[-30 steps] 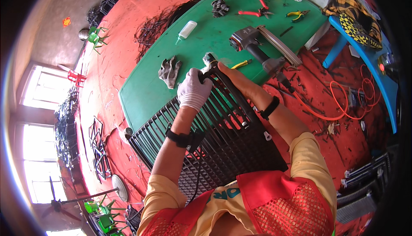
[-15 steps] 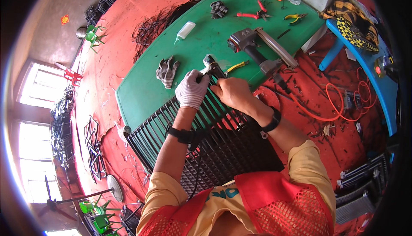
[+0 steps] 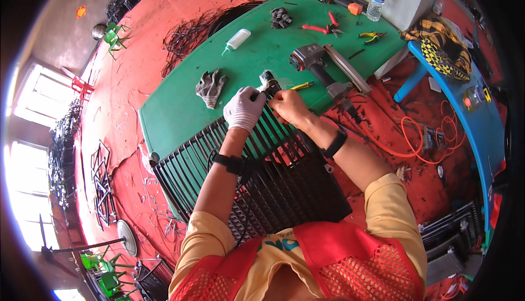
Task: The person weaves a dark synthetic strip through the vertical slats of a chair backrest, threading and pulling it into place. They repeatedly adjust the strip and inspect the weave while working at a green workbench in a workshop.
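- Landmark: green table (image 3: 178, 118).
- Black woven frame (image 3: 309, 186): far part over the table's near side, densely woven part off its near edge, up against the torso.
- Key relation: the frame's far corner post sits over the table between the two hands, pointing away from the torso. Neither hand clearly nearer.
- Open strips run from the far rail over the table back off its near edge, slanting right. Frame's long axis: can't tell, torso covers the near end.
- Left hand (image 3: 244, 108), gloved: over the table, left of that corner, fingers curled round the far rail.
- Right hand (image 3: 290, 106), bare: over the table's near side, right of the corner, fingers bent in at the strips. Can't tell what it grips.
- On the table: grey glove (image 3: 210, 88) left of the hands, nail gun (image 3: 317, 65) at its right side.
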Demonstrator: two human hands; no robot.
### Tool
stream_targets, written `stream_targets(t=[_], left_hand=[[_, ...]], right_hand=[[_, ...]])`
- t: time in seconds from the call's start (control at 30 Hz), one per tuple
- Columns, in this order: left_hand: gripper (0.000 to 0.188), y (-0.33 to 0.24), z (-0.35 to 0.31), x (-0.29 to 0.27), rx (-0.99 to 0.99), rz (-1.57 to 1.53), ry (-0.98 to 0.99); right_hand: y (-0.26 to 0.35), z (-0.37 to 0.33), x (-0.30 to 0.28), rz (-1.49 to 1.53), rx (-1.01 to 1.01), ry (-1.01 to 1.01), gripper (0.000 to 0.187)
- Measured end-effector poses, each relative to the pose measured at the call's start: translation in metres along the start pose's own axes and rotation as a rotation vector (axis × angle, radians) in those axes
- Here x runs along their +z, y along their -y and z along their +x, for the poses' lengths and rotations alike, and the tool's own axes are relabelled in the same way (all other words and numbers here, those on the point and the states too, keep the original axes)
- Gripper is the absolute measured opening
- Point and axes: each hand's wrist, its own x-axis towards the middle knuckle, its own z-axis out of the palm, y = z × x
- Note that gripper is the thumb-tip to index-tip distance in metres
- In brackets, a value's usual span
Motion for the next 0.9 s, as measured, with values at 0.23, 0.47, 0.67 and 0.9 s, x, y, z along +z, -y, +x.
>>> stream_targets(t=[0.23,0.47,0.67,0.9], left_hand=[[0.021,0.003,-0.004,0.006,0.203,0.058,-0.108],[0.024,0.001,-0.005,0.004,0.184,0.102,-0.112],[0.038,0.003,0.018,-0.006,-0.053,0.028,0.181],[0.037,0.033,0.060,-0.009,-0.147,-0.550,0.653]], right_hand=[[-0.018,0.022,0.019,-0.465,-0.355,-0.362,0.018],[-0.008,0.022,0.008,0.026,-0.055,-0.128,0.018],[0.003,0.028,0.003,-0.007,0.003,-0.070,0.016],[-0.012,0.038,0.020,-0.434,-0.392,-0.365,0.014]])
